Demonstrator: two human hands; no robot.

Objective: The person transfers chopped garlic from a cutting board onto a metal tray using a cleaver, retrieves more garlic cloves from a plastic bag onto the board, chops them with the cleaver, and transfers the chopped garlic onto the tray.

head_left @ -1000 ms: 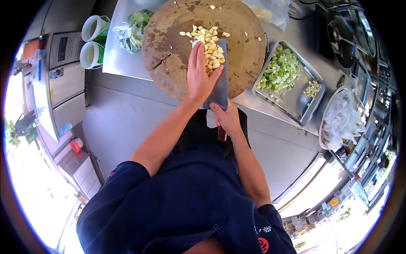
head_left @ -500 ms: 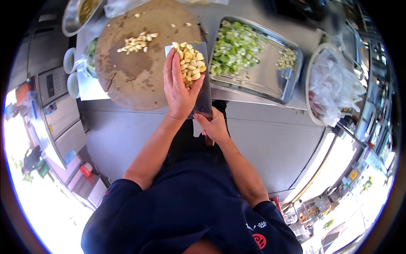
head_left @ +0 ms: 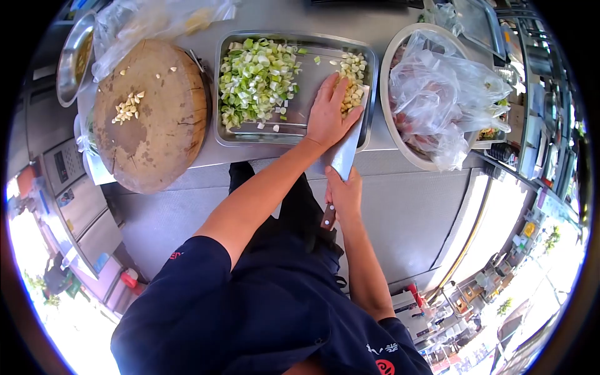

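Note:
My right hand (head_left: 345, 195) is wrapped round the wooden handle of a cleaver (head_left: 345, 154). The tilted blade reaches over the right end of a metal tray (head_left: 259, 141). Peeled garlic cloves (head_left: 352, 94) lie along the blade and tray there; where one heap ends and the other begins is hard to see. My left hand (head_left: 326, 117), fingers stretched out, rests against the cloves from the left and partly hides them. Chopped green onion (head_left: 257, 78) fills the tray's left half.
Left of the tray stands a round wooden chopping block (head_left: 153, 153) with a few garlic cloves (head_left: 128, 107) on it. A metal bowl (head_left: 67, 75) and plastic bag (head_left: 140, 31) lie beyond. To the right, a large white basin (head_left: 389, 119) holds a clear plastic bag (head_left: 431, 87).
Both hands have carried the cleaver and garlic from the chopping block's edge rightward to the tray's right end. The view has shifted right, and the blade now tilts over the tray.

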